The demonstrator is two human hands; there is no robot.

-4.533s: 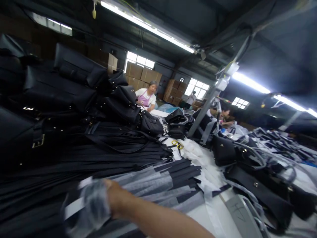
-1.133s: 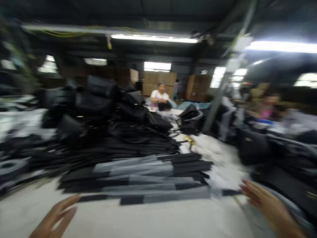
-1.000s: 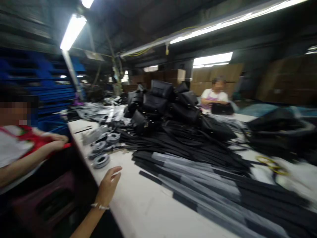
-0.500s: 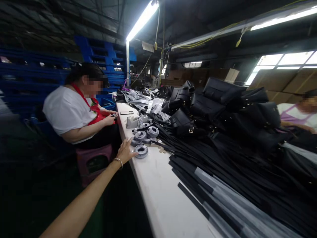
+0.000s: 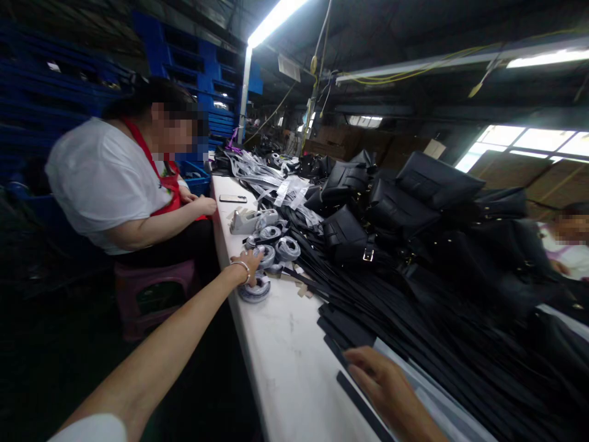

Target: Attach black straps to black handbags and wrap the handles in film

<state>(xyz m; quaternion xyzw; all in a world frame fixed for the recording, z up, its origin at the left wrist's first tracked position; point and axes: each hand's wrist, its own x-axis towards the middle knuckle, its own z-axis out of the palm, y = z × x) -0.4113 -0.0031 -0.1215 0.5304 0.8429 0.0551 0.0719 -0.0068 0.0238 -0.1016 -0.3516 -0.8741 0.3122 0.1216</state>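
My left hand (image 5: 251, 265) reaches over the left edge of the white table, its fingers apart and touching coiled straps wrapped in clear film. Its thumb side lies on the nearest coil (image 5: 254, 293), and the fingers rest against a second coil (image 5: 267, 256). Another wrapped coil (image 5: 288, 248) lies just to the right. Low in the view, my right hand (image 5: 380, 383) hovers over flat black straps (image 5: 354, 399), fingers loosely bent and apart, nothing seen in them. Its far fingers are hidden.
A tape dispenser (image 5: 246, 221) and a phone (image 5: 233, 199) lie farther up the white table (image 5: 294, 362). Black bags (image 5: 347, 236) with buckles are heaped on the right, beside long black straps. A co-worker in a red apron (image 5: 170, 199) sits at left; another person is at far right.
My left hand has moved from beside the nearest coil to on top of the coils. My right hand has come into view at the bottom. The camera has shifted a little.
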